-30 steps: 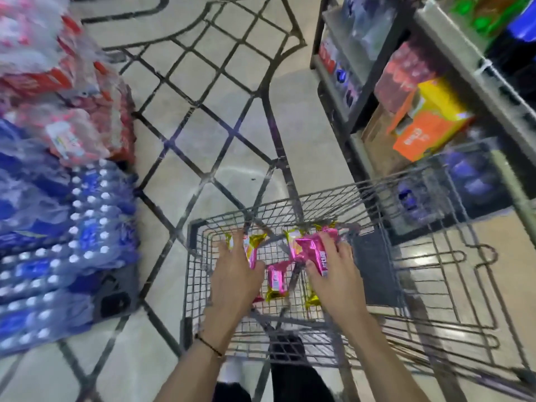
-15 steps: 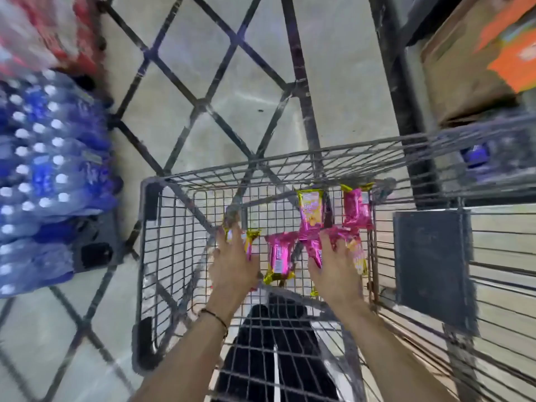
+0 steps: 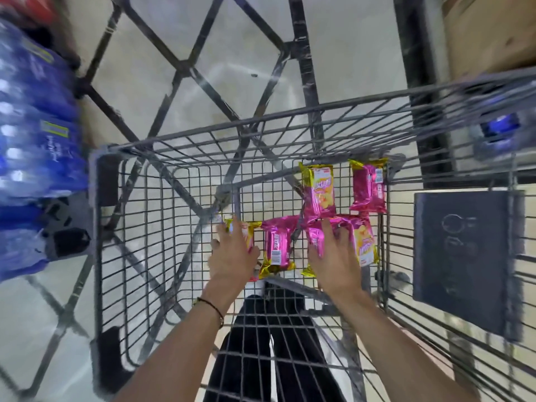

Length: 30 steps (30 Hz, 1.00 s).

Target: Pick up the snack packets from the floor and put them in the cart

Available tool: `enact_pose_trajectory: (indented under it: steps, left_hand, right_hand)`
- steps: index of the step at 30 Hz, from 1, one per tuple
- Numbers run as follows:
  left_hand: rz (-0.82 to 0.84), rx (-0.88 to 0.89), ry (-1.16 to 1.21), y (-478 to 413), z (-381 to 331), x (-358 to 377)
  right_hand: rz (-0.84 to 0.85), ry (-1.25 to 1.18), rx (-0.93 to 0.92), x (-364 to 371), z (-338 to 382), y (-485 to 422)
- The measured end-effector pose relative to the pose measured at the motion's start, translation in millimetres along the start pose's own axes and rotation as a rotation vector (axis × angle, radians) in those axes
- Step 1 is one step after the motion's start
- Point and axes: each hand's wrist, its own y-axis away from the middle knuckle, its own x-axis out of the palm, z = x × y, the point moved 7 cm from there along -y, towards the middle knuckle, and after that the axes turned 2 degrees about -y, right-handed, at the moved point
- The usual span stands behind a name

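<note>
Snack packets [image 3: 277, 248] that had been gripped above the basket a second earlier were now seen laid on the wire bottom of the cart [image 3: 106, 181], and both hands had been lowered onto them. The left hand [image 3: 235, 255] was spread over a yellow-edged packet [image 3: 255, 227], fingers extended and thumb held apart — no grip could be made out. The right hand [image 3: 336, 256] was laid flat, fingers fanned, on two overlapping packets [image 3: 364, 242] near the basket's right wall. One pink packet was left uncovered between the hands, and two more [image 3: 319, 190] were lying side by side just beyond the right hand, toward the far right corner. A thin wristband [image 3: 213, 307] was worn on the left wrist. Blue bottle packs [image 3: 37, 140] were stacked on the floor [image 3: 232, 68] to the cart's left — blurred — and a dark panel [image 3: 464, 256] was fixed on its right side.
</note>
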Motion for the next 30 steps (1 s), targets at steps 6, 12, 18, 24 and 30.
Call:
enact_pose_trajectory:
  steps: [6, 12, 18, 24, 30]
  left_hand:
    - [-0.002, 0.026, -0.025, 17, -4, -13]
    - [-0.02, 0.079, -0.067, 59, -13, -52]
    - [-0.102, 0.261, -0.228, 124, -24, -111]
    - [-0.265, 0.36, -0.237, 207, -31, -189]
    - [-0.602, 0.47, -0.087, 281, -11, -266]
  right_hand:
    - [-0.006, 0.15, -0.008, -29, 8, 19]
    - [-0.065, 0.198, -0.046, -74, 26, 50]
    - [-0.118, 0.212, -0.138, -132, 62, 102]
    - [-0.177, 0.182, -0.189, -201, 109, 173]
    - [-0.417, 0.189, -0.317, -280, 147, 255]
